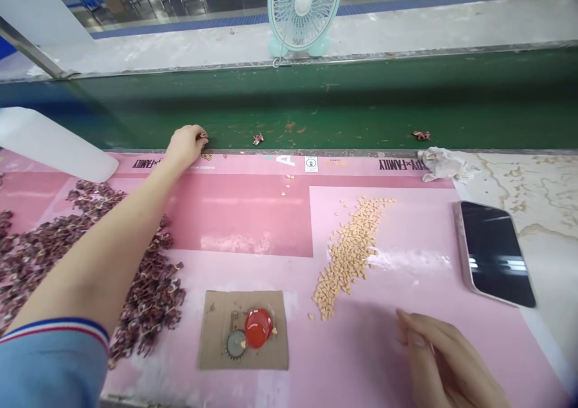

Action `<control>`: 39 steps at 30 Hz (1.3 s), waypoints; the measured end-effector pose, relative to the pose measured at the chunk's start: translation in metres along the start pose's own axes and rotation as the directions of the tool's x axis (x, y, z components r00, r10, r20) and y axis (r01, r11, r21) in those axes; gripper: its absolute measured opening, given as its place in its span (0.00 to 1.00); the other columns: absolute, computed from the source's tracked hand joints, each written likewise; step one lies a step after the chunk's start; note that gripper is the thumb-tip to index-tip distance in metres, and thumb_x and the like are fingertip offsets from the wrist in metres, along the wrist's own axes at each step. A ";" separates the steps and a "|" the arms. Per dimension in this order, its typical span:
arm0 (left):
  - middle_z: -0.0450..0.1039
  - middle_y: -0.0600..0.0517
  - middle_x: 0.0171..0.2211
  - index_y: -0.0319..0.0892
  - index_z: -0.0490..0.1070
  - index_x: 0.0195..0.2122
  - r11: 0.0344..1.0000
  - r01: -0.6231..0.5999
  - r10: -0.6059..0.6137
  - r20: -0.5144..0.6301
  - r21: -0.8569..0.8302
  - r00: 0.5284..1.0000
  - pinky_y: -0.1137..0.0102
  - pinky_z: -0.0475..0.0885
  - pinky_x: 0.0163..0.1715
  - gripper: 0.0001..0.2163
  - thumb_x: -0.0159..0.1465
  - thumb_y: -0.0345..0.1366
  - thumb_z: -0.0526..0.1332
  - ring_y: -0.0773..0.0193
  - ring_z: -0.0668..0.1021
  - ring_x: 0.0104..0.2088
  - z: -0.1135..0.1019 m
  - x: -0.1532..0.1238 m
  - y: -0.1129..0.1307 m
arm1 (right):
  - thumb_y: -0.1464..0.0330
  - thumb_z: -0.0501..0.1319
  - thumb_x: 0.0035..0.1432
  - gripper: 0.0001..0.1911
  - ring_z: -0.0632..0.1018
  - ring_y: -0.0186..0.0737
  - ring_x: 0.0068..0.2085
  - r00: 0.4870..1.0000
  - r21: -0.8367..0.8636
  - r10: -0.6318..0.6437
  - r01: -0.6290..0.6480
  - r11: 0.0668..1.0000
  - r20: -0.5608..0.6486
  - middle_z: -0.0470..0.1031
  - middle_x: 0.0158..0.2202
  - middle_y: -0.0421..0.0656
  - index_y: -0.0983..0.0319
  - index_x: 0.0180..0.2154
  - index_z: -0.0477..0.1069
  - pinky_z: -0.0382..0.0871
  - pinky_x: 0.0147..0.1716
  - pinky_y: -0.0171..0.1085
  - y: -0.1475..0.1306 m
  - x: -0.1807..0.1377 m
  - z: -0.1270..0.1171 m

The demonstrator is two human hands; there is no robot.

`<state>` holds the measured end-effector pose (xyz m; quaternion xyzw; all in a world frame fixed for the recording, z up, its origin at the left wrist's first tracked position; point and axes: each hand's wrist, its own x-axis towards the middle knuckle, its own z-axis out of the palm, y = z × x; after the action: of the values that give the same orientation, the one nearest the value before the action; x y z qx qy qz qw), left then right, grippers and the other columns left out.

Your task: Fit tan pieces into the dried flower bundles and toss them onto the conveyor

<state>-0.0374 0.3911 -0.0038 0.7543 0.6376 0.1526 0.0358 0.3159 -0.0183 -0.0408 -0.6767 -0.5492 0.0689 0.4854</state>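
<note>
The left hand (185, 145) pinches a crumpled clump (203, 135) at the far edge of the glossy pink surface (239, 215), beside the smooth green belt (226, 107). The right hand (445, 360) curls above the near edge, fingertips close together; whether it grips anything I cannot tell. A rough, dark pile (156, 293) covers the left side; tan, heart-shaped bits (350, 254) lie mid-surface.

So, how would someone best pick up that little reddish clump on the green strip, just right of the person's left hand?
Probably by pinching across its middle from above, thumb against fingertip: the reddish clump is small and ragged, with no handle, and stands apart on the green strip. The left hand, nearest, could approach from the left, where nothing large blocks it.
</note>
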 end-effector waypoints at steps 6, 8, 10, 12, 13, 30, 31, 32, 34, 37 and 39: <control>0.79 0.48 0.51 0.39 0.77 0.50 0.997 -0.007 0.002 -0.067 -0.072 0.998 0.51 0.72 0.62 0.15 0.74 0.45 0.60 0.54 0.79 0.52 -0.026 -0.047 0.007 | 0.72 0.59 0.69 0.09 0.83 0.37 0.35 0.982 -0.199 -0.124 0.152 0.968 0.143 0.83 0.38 0.43 0.58 0.43 0.79 0.76 0.30 0.34 0.002 0.014 0.002; 0.82 0.50 0.48 0.41 0.79 0.46 0.997 -0.010 0.005 -0.058 -0.083 0.998 0.54 0.73 0.60 0.15 0.71 0.45 0.59 0.55 0.79 0.47 -0.039 -0.077 0.012 | 0.68 0.58 0.72 0.10 0.84 0.40 0.38 0.972 -0.281 -0.106 0.164 0.946 0.211 0.83 0.41 0.44 0.59 0.45 0.78 0.78 0.35 0.37 0.002 0.016 0.004; 0.84 0.52 0.45 0.44 0.80 0.42 0.996 -0.018 0.015 -0.035 -0.088 0.999 0.57 0.75 0.54 0.14 0.67 0.46 0.60 0.54 0.80 0.44 -0.053 -0.115 0.015 | 0.65 0.57 0.74 0.11 0.84 0.42 0.39 0.961 -0.330 -0.105 0.190 0.925 0.257 0.83 0.41 0.45 0.59 0.45 0.78 0.78 0.39 0.40 0.002 0.018 0.004; 0.85 0.55 0.43 0.49 0.80 0.38 0.995 -0.030 0.029 -0.011 -0.092 1.000 0.58 0.77 0.48 0.13 0.63 0.49 0.60 0.52 0.81 0.42 -0.064 -0.155 0.014 | 0.64 0.56 0.75 0.11 0.83 0.42 0.39 0.941 -0.368 -0.141 0.254 0.894 0.307 0.83 0.41 0.45 0.59 0.45 0.77 0.77 0.39 0.40 0.002 0.023 0.005; 0.85 0.57 0.41 0.52 0.80 0.37 0.994 -0.039 0.039 -0.003 -0.100 0.999 0.58 0.77 0.46 0.13 0.63 0.50 0.60 0.51 0.82 0.41 -0.067 -0.176 0.014 | 0.65 0.56 0.75 0.11 0.83 0.43 0.39 0.923 -0.386 -0.177 0.310 0.869 0.341 0.83 0.41 0.46 0.60 0.44 0.77 0.76 0.38 0.40 0.001 0.027 0.004; 0.80 0.51 0.36 0.54 0.74 0.61 0.959 -0.152 0.114 -0.166 -0.238 0.980 0.65 0.77 0.38 0.18 0.71 0.37 0.62 0.56 0.81 0.34 -0.055 -0.315 0.023 | 0.72 0.51 0.73 0.15 0.74 0.43 0.32 0.666 -0.287 -0.403 0.679 0.675 0.627 0.76 0.31 0.45 0.60 0.33 0.70 0.67 0.31 0.42 -0.001 0.075 0.013; 0.79 0.51 0.36 0.51 0.73 0.61 0.952 -0.153 0.107 -0.183 -0.265 0.977 0.67 0.77 0.36 0.18 0.71 0.36 0.62 0.58 0.81 0.33 -0.056 -0.319 0.030 | 0.70 0.53 0.73 0.13 0.76 0.42 0.32 0.703 -0.245 -0.397 0.625 0.741 0.590 0.76 0.32 0.44 0.59 0.34 0.70 0.68 0.31 0.41 -0.010 0.072 0.013; 0.79 0.52 0.36 0.50 0.74 0.59 0.936 -0.169 0.114 -0.188 -0.309 0.976 0.69 0.76 0.34 0.16 0.70 0.35 0.63 0.60 0.80 0.33 -0.057 -0.323 0.039 | 0.69 0.55 0.72 0.10 0.77 0.41 0.33 0.743 -0.175 -0.378 0.547 0.819 0.552 0.76 0.32 0.42 0.58 0.35 0.70 0.69 0.31 0.40 -0.022 0.066 0.014; 0.78 0.54 0.35 0.50 0.75 0.50 0.871 -0.226 0.175 -0.155 -0.437 0.972 0.73 0.76 0.32 0.11 0.70 0.30 0.61 0.63 0.80 0.32 -0.060 -0.331 0.061 | 0.72 0.58 0.70 0.06 0.78 0.38 0.32 0.751 0.011 -0.362 0.428 0.904 0.552 0.76 0.33 0.40 0.57 0.38 0.70 0.71 0.30 0.37 -0.050 0.050 0.020; 0.77 0.55 0.33 0.49 0.73 0.44 0.730 -0.269 0.285 -0.077 -0.629 0.955 0.77 0.77 0.32 0.10 0.70 0.25 0.59 0.67 0.80 0.31 -0.065 -0.341 0.095 | 0.76 0.58 0.68 0.08 0.77 0.34 0.32 0.736 0.264 -0.396 0.297 0.918 0.549 0.74 0.32 0.38 0.56 0.39 0.69 0.72 0.30 0.34 -0.093 0.023 0.035; 0.76 0.54 0.32 0.48 0.71 0.43 0.651 -0.253 0.315 -0.048 -0.716 0.948 0.77 0.77 0.31 0.09 0.70 0.25 0.58 0.67 0.80 0.30 -0.066 -0.346 0.110 | 0.76 0.58 0.67 0.07 0.77 0.33 0.32 0.729 0.384 -0.439 0.257 0.887 0.526 0.75 0.32 0.37 0.57 0.39 0.68 0.74 0.31 0.32 -0.111 0.010 0.046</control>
<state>0.0004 0.0247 0.0224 0.7767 0.4002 0.3606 0.3265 0.2151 0.0083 0.0210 -0.4258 -0.7762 0.2640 0.3828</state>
